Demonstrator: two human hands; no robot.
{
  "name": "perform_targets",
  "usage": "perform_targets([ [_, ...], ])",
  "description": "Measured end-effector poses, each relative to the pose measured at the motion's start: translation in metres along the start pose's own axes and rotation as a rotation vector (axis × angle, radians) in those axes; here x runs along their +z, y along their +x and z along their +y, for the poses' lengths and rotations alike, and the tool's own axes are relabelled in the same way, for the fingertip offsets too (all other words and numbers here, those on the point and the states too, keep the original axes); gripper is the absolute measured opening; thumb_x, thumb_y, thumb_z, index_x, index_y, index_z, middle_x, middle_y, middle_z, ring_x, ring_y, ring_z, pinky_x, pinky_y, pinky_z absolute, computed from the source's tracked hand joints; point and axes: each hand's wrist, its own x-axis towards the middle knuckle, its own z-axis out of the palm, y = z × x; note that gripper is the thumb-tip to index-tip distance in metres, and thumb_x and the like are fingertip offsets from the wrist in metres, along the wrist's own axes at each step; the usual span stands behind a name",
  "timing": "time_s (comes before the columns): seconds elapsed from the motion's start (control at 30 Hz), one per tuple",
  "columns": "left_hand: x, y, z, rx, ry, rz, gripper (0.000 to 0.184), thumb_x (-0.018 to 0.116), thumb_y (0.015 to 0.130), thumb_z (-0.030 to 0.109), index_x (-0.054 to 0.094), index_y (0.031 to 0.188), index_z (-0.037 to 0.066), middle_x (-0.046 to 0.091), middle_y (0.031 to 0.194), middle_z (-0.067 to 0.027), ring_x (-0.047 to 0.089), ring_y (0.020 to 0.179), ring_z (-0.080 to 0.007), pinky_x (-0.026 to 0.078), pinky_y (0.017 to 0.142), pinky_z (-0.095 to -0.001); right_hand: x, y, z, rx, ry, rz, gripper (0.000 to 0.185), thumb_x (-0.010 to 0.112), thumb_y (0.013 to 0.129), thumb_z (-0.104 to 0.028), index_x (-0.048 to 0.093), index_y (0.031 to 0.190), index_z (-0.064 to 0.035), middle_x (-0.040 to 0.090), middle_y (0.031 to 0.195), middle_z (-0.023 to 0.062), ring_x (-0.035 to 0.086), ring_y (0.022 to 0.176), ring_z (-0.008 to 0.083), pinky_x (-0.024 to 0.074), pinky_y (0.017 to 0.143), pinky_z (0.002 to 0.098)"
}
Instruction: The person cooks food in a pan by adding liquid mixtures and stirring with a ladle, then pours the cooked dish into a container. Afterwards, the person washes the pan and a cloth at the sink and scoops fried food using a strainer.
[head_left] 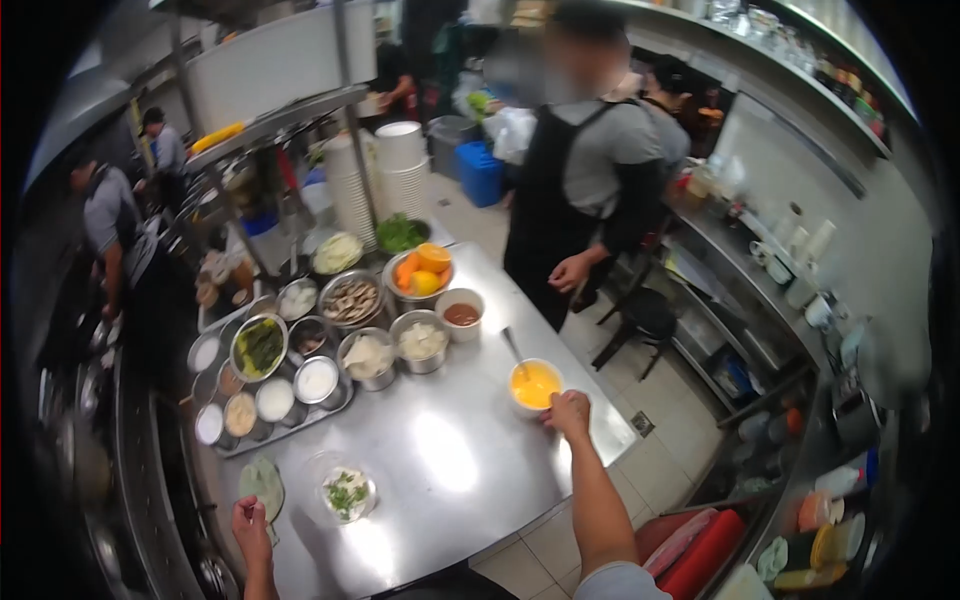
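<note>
My right hand (568,414) pinches the rim of a white bowl (518,401) near the right edge of the steel table. Inside the bowl is yellow liquid (536,383) that looks like beaten egg, and a spoon (515,350) leans out of it. At the table's left edge my left hand (252,522) is closed with its fingers curled; whether anything is in it is hidden. Just beyond it lies a pale green leaf-like thing (262,484). Between my hands stands a clear bowl (322,482) with chopped green herbs and white pieces (346,490).
Metal containers of ingredients, among them mushrooms (350,300) and oranges and carrots (424,268), crowd the table's far left. Stacked white tubs (402,165) rise behind. A person in a black apron (545,200) stands past the table's far edge, near a black stool (643,312).
</note>
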Motion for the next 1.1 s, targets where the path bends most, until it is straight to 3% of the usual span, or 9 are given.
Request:
perform_targets([
  [0.23,-0.044,0.032,-0.134,0.096,0.481,0.011,0.030,0.068,0.075,0.015,0.059,0.100,0.003,0.059,0.095,-0.0119,0.059,0.087,-0.0230,0.048,0.079,-0.0340,0.031,0.130,0.005,-0.205,-0.007,-0.074,0.022,0.050,0.081,-0.012,0.054,0.079,0.0097,0.059,0.058,0.0184,0.061,0.047,0.0262,0.0502,0.039,0.0320],
  [0.27,-0.042,0.030,-0.134,0.065,0.475,-0.001,0.032,0.070,0.073,0.019,0.060,0.099,0.003,0.060,0.096,-0.0132,0.060,0.089,-0.0259,0.048,0.080,-0.0354,0.047,0.161,0.013,-0.428,-0.226,-0.126,0.024,0.051,0.080,-0.012,0.055,0.081,0.0123,0.059,0.058,0.0191,0.062,0.048,0.0270,0.0512,0.040,0.0323],
  [0.33,-0.036,0.020,-0.102,0.137,0.650,0.001,0.036,0.072,0.071,0.022,0.061,0.100,0.003,0.061,0.097,-0.0137,0.060,0.091,-0.0289,0.049,0.081,-0.0366,0.071,0.140,-0.052,-0.028,0.011,-0.040,0.030,0.048,0.081,-0.013,0.058,0.081,0.0155,0.061,0.062,0.0230,0.063,0.048,0.0275,0.0522,0.041,0.0333],
  [0.6,-0.049,0.029,-0.071,0.145,0.723,0.275,0.041,0.074,0.068,0.020,0.060,0.104,0.006,0.054,0.106,-0.0129,0.052,0.104,-0.0295,0.043,0.091,-0.0382,0.128,0.204,-0.086,-0.079,-0.061,-0.112,0.032,0.043,0.082,-0.019,0.058,0.083,0.0096,0.061,0.063,0.0196,0.060,0.046,0.0253,0.0493,0.036,0.0323],
  [0.77,-0.043,0.042,-0.087,0.008,0.697,0.148,0.037,0.072,0.069,0.019,0.061,0.103,0.009,0.055,0.105,-0.0111,0.049,0.107,-0.0301,0.040,0.094,-0.0379,0.148,0.229,-0.097,-0.050,-0.109,-0.165,0.029,0.043,0.083,-0.019,0.059,0.086,0.0055,0.060,0.062,0.0180,0.057,0.044,0.0241,0.0488,0.038,0.0341],
  [0.83,-0.038,0.055,-0.100,0.010,0.744,0.155,0.034,0.070,0.070,0.019,0.062,0.102,0.010,0.056,0.104,-0.0105,0.049,0.107,-0.0301,0.040,0.093,-0.0390,0.155,0.332,-0.039,-0.305,-0.163,-0.130,0.027,0.043,0.083,-0.018,0.060,0.089,0.0017,0.058,0.061,0.0145,0.056,0.044,0.0226,0.0469,0.038,0.0348],
  [0.97,-0.032,0.057,-0.106,0.062,0.881,0.135,0.024,0.065,0.073,0.019,0.063,0.095,0.010,0.058,0.100,-0.0090,0.051,0.102,-0.0294,0.040,0.088,-0.0429,0.136,0.203,-0.106,-0.176,-0.603,-0.027,0.045,0.043,0.089,-0.040,0.061,0.094,0.0009,0.064,0.081,0.0157,0.062,0.063,0.0301,0.0487,0.050,0.0401],
  [1.0,-0.031,0.058,-0.102,0.078,0.899,0.127,0.023,0.066,0.072,0.017,0.063,0.093,0.009,0.059,0.100,-0.0089,0.051,0.101,-0.0293,0.040,0.087,-0.0432,0.127,0.227,-0.083,-0.691,-0.896,0.050,0.050,0.045,0.090,-0.044,0.061,0.092,0.0031,0.065,0.086,0.0157,0.063,0.072,0.0329,0.0489,0.061,0.0376],
  [1.1,-0.035,0.054,-0.085,0.079,0.949,0.025,0.020,0.066,0.071,0.016,0.063,0.090,0.009,0.059,0.099,-0.0087,0.051,0.101,-0.0289,0.040,0.086,-0.0422,0.147,0.037,-0.120,-0.516,-0.212,-0.099,0.029,0.054,0.091,-0.032,0.060,0.094,-0.0042,0.064,0.082,0.0031,0.061,0.073,0.0129,0.0468,0.061,0.0266],
])
